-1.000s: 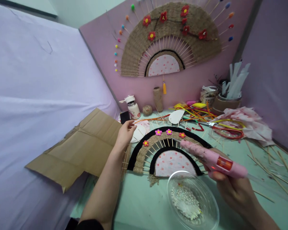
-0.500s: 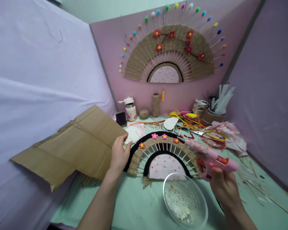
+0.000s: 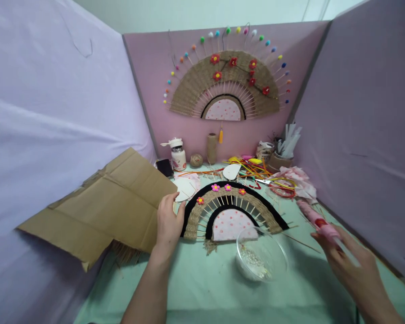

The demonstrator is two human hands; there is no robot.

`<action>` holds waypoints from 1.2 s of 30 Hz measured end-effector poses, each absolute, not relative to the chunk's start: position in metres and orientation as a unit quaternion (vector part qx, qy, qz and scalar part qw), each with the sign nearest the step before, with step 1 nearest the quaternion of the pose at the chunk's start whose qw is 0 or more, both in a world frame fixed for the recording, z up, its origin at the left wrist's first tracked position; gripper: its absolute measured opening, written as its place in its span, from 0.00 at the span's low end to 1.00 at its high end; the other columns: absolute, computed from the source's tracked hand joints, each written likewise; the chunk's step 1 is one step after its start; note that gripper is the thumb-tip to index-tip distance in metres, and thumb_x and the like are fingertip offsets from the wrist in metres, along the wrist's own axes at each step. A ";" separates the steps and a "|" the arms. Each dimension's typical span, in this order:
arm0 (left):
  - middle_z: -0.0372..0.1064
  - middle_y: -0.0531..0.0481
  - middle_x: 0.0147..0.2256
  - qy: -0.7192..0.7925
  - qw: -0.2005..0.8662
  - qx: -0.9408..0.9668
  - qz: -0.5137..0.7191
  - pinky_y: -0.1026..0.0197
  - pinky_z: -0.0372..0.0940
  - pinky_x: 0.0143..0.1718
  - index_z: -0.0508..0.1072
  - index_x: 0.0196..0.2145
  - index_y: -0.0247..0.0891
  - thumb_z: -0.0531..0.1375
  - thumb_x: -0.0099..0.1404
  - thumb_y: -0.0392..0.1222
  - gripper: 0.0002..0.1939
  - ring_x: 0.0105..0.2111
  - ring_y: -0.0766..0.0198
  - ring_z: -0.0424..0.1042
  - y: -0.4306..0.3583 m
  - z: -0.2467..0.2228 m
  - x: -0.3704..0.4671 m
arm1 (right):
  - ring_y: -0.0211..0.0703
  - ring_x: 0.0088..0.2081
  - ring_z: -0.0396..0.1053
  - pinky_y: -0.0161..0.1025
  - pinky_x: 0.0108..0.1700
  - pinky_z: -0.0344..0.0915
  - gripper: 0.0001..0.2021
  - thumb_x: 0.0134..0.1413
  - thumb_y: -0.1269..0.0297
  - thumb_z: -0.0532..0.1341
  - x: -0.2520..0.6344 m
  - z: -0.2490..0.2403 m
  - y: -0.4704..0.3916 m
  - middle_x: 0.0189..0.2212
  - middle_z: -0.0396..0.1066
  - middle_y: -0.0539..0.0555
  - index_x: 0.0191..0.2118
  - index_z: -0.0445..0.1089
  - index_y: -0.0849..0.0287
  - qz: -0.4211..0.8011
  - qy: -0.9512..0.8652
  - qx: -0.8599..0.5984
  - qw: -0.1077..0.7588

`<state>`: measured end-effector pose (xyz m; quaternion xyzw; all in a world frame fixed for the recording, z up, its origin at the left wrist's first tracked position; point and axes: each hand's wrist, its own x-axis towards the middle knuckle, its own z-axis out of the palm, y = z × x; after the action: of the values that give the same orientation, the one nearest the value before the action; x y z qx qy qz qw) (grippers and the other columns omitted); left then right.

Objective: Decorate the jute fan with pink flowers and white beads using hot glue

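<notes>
A half-round fan (image 3: 273,219) of woven straw with black edging, thin sticks and several small flowers lies on the green tablecloth. My left hand (image 3: 168,222) is at the fan's left edge, thumb and fingers apart, with the thumb at the black border. To the right, my right hand (image 3: 354,261) is closed around a pink hot glue gun (image 3: 315,218), whose nozzle side faces away from me. In front of the fan stands a clear plastic bowl (image 3: 280,265) with pearly beads inside; its rim overlaps the fan's lower edge.
Brown cardboard (image 3: 111,202) lies at the left. At the back are a white bottle (image 3: 178,157), a twine ball (image 3: 196,160), a twine spool (image 3: 211,148), scissors (image 3: 265,181) and crumpled cloth (image 3: 299,180). A larger fan (image 3: 189,92) hangs on the pink wall.
My right hand has carried the glue gun away from the fan's upper right, toward the right and down. The left hand stays at the fan's left edge. The camera view has shifted.
</notes>
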<state>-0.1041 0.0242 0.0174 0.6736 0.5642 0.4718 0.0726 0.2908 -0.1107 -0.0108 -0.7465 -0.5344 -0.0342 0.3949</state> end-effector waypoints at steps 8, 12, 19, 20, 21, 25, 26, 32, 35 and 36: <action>0.69 0.42 0.46 0.567 0.111 0.647 0.497 0.50 0.63 0.51 0.70 0.48 0.39 0.55 0.65 0.46 0.16 0.48 0.53 0.69 -0.003 -0.002 -0.113 | 0.68 0.41 0.73 0.55 0.36 0.68 0.24 0.62 0.53 0.45 0.318 -0.018 -0.123 0.38 0.74 0.72 0.42 0.72 0.65 -0.027 -0.459 -0.884 0.084; 0.68 0.42 0.47 0.572 0.116 0.637 0.503 0.50 0.63 0.52 0.70 0.47 0.41 0.55 0.65 0.46 0.15 0.49 0.53 0.68 -0.015 -0.015 -0.116 | 0.70 0.42 0.73 0.59 0.38 0.68 0.24 0.63 0.55 0.45 0.314 -0.034 -0.122 0.38 0.74 0.73 0.47 0.71 0.67 -0.063 -0.444 -0.891 0.073; 0.66 0.43 0.47 0.557 0.067 0.607 0.563 0.49 0.58 0.56 0.69 0.44 0.42 0.55 0.65 0.44 0.11 0.51 0.54 0.65 -0.038 -0.009 -0.109 | 0.67 0.30 0.72 0.58 0.28 0.64 0.19 0.54 0.48 0.59 0.331 -0.036 -0.137 0.30 0.73 0.68 0.42 0.74 0.56 -0.217 -0.499 -0.822 0.166; 0.66 0.43 0.47 0.557 0.072 0.594 0.576 0.49 0.59 0.56 0.69 0.44 0.42 0.55 0.65 0.44 0.10 0.51 0.54 0.65 -0.045 -0.010 -0.106 | 0.64 0.29 0.71 0.57 0.27 0.64 0.17 0.53 0.47 0.60 0.333 -0.027 -0.135 0.29 0.73 0.66 0.42 0.74 0.53 -0.220 -0.516 -0.803 0.203; 0.65 0.43 0.48 0.560 0.086 0.576 0.589 0.49 0.60 0.55 0.68 0.44 0.43 0.55 0.65 0.45 0.10 0.52 0.54 0.65 -0.052 -0.013 -0.103 | 0.63 0.28 0.71 0.56 0.28 0.63 0.16 0.52 0.47 0.61 0.332 -0.015 -0.131 0.28 0.72 0.65 0.41 0.74 0.52 -0.198 -0.515 -0.797 0.246; 0.63 0.40 0.49 0.599 0.241 0.459 0.610 0.50 0.67 0.50 0.60 0.46 0.45 0.55 0.63 0.48 0.14 0.52 0.53 0.66 -0.082 -0.039 -0.087 | 0.62 0.42 0.72 0.59 0.44 0.67 0.20 0.57 0.53 0.57 0.312 0.037 -0.080 0.39 0.74 0.66 0.48 0.71 0.62 0.000 -0.578 -0.746 0.330; 0.63 0.39 0.50 0.604 0.287 0.433 0.604 0.49 0.68 0.51 0.59 0.47 0.45 0.54 0.64 0.47 0.15 0.54 0.53 0.67 -0.086 -0.046 -0.084 | 0.58 0.45 0.72 0.55 0.48 0.67 0.19 0.58 0.55 0.56 0.304 0.048 -0.060 0.44 0.74 0.64 0.50 0.70 0.61 0.029 -0.603 -0.723 0.337; 0.67 0.38 0.52 0.503 0.534 0.240 0.635 0.54 0.66 0.57 0.63 0.47 0.45 0.54 0.64 0.35 0.14 0.56 0.59 0.68 -0.080 -0.044 -0.085 | 0.48 0.49 0.70 0.52 0.50 0.68 0.16 0.63 0.58 0.58 0.261 0.068 0.060 0.51 0.70 0.58 0.52 0.68 0.60 0.187 -0.660 -0.655 0.317; 0.73 0.42 0.42 0.461 0.605 0.130 0.636 0.59 0.69 0.52 0.68 0.39 0.39 0.54 0.63 0.28 0.09 0.47 0.63 0.75 -0.065 -0.027 -0.088 | 0.49 0.47 0.70 0.50 0.47 0.70 0.15 0.63 0.59 0.59 0.245 0.060 0.106 0.52 0.69 0.56 0.52 0.68 0.59 0.252 -0.645 -0.661 0.287; 0.74 0.42 0.40 0.452 0.620 0.105 0.633 0.60 0.71 0.50 0.69 0.37 0.37 0.54 0.63 0.27 0.08 0.44 0.64 0.76 -0.060 -0.022 -0.088 | 0.49 0.47 0.70 0.50 0.47 0.70 0.16 0.62 0.59 0.60 0.240 0.057 0.117 0.52 0.68 0.57 0.53 0.68 0.59 0.274 -0.640 -0.661 0.280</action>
<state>-0.0884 -0.0603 -0.0223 0.1051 0.4517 0.6326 0.6203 0.2403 0.1173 0.0571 -0.6611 -0.6398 0.2737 0.2805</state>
